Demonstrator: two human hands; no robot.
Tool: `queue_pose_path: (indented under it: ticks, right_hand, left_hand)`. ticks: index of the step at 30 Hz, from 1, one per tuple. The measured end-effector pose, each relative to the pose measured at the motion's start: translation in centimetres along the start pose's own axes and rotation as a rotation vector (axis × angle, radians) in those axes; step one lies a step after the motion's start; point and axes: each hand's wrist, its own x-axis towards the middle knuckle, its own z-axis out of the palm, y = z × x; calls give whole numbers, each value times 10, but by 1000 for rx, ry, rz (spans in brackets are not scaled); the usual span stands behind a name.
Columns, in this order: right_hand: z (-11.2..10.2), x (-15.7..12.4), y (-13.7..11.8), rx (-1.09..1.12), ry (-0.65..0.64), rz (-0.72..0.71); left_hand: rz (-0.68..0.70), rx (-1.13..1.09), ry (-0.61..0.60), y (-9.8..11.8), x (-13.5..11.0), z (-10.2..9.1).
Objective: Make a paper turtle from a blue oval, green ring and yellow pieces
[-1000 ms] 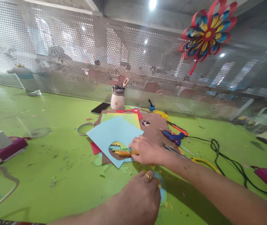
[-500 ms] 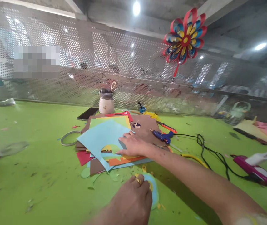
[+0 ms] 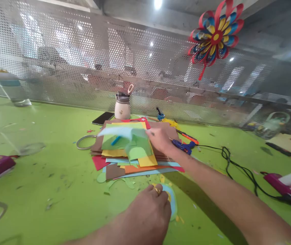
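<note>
My right hand [image 3: 162, 140] pinches a corner of a light blue paper sheet [image 3: 125, 134] with a round hole cut in it and holds it lifted off a stack of coloured paper sheets [image 3: 135, 160] on the green table [image 3: 45, 177]. The lifted sheet is blurred by motion. Nearer to me, my left hand [image 3: 145, 217], with a ring on one finger, rests curled on a small round blue paper piece [image 3: 173, 204]. Whether its fingers grip that piece is hidden.
A blue glue gun [image 3: 183, 146] with a black cord [image 3: 237, 166] lies right of the stack. A cream bottle [image 3: 122, 106], a phone [image 3: 102, 118] and a tape ring [image 3: 84, 142] lie beyond and left. Pink devices [image 3: 285, 190] sit at both table sides. A paper flower [image 3: 215, 35] hangs on the mesh wall.
My right hand has moved from pressing on the stack to lifting the light blue sheet up and back, uncovering green, yellow and orange sheets beneath. My left hand has stayed on the round piece.
</note>
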Motion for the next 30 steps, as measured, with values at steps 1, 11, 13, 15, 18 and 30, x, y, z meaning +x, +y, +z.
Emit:
queue_pose_path:
  ticks: [1, 11, 13, 15, 18, 30]
  right_hand:
    - [-4, 6, 8, 12, 50, 40]
    - [-13, 17, 40, 10, 239, -67]
    - [-10, 9, 36, -19, 218, -143]
    - [-8, -2, 34, -56, 147, -229]
    - [-12, -23, 35, -117, -54, -361]
    - [-5, 64, -60, -317, -188, -507]
  left_hand:
    - [2, 1, -10, 0, 0, -1]
    - [17, 18, 13, 0, -1, 4]
    - [11, 24, 16, 0, -1, 4]
    - [11, 32, 17, 0, -1, 5]
    - [34, 40, 34, 0, 0, 8]
    - [-6, 111, 252, 1, 3, 41]
